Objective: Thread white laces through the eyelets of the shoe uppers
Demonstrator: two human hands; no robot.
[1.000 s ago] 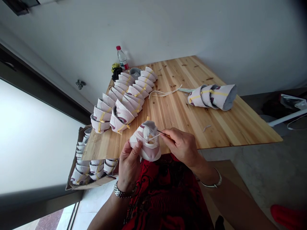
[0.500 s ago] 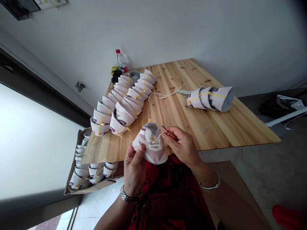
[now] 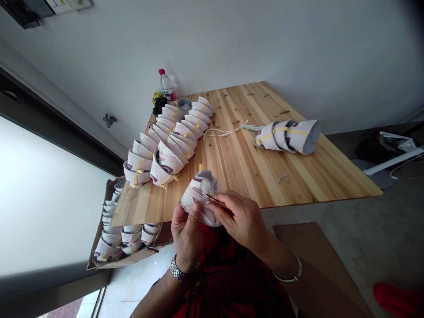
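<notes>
I see left hand (image 3: 187, 238), thumb and fingers pinching shoe upper (image 3: 195, 192) at near edge of tabletop (image 3: 245, 163); right hand (image 3: 243, 221) pinches slim tool (image 3: 216, 200), tip at upper. Nested uppers (image 3: 172, 152) line tabletop's left side.

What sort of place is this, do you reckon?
Likely a small shoe workshop, perhaps a home one. Rows of half-made shoes lie on a wooden table, more fill a box lower down, and the right hand holds a thin tool.
</notes>
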